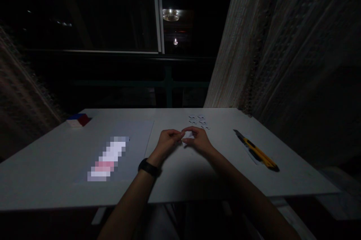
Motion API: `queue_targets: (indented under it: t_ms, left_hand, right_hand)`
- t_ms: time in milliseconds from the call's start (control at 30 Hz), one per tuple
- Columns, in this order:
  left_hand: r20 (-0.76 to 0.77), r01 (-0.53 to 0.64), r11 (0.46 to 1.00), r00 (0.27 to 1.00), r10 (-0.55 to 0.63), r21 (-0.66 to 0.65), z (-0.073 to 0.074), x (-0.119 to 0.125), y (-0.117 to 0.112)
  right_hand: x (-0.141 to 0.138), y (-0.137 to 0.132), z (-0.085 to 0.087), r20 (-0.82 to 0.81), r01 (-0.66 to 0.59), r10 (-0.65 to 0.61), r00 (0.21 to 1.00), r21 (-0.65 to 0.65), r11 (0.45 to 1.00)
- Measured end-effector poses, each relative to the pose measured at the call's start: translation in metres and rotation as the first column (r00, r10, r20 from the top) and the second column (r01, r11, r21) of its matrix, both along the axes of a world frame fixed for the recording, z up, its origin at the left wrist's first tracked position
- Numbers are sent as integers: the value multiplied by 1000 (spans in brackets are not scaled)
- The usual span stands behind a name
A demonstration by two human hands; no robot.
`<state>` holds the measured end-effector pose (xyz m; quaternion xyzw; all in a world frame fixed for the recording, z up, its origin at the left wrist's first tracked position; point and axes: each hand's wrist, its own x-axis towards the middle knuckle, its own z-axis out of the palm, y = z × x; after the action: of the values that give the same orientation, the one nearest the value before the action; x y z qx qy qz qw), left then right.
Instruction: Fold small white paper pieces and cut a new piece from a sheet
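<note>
Both my hands meet above the middle of a white table [56,164]. My left hand [167,142], with a dark watch on the wrist, pinches one edge of a small white paper piece [186,139]. My right hand [199,140] curls around the same piece from the other side. Just beyond my hands lie several small white paper cut-outs [199,121] on the tabletop.
A yellow and black utility knife [257,151] lies to the right. A large white sheet [132,134] with a blurred patch lies to the left. A colourful cube [78,119] sits at the far left corner. Curtains hang at right; a dark window is behind.
</note>
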<state>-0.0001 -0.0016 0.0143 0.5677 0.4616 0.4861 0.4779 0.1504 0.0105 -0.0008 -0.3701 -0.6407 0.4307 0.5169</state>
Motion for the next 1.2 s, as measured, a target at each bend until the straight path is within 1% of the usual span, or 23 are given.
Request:
queue_targets:
  t_ms: [133,200,267,367,433,600,733,867,967,1033,1133,1200]
  left_hand:
    - [-134,-13,997,991,24,78,-5,-2,5]
    - [-199,-25,991,979,51,135,-8,-3,8]
    - [-243,-38,981,966,84,188,-11,-3,9]
    - [-258,-48,974,960,106,223,-13,0,8]
    - [-252,-37,976,963,92,216,-14,2,8]
    - [-263,-14,977,962,71,213,-14,3,7]
    - [-274,-15,972,958,82,236,-12,4,5]
    - [-311,23,965,948,62,263,-8,4,2]
    - [-395,72,946,917,63,317,-7,3,-1]
    - [-465,104,924,881,87,369,-6,2,-2]
    - [-556,155,887,821,128,434,-7,1,-3]
    - [-590,192,866,795,139,462,-7,1,-3]
  right_hand:
    - [0,0,-1,-18,-32,31,999,-71,997]
    - [2,0,-2,-12,-58,58,998,-78,995]
    - [3,0,-1,21,-79,81,997,-56,995]
    - [2,-1,0,106,-49,46,993,25,998]
    - [0,-2,0,128,-27,22,992,38,999]
    - [-4,-2,-3,44,-28,33,998,-105,994]
    - [-5,-1,-5,-16,-48,47,999,-131,990]
    - [-3,-1,-6,-31,-78,74,997,-154,985]
    - [1,1,-7,-14,-84,83,996,-134,987]
    - [2,2,-7,9,-100,101,995,-114,988]
    - [4,4,-8,28,-134,138,990,-126,983]
    - [4,4,-8,40,-127,133,990,-126,984]
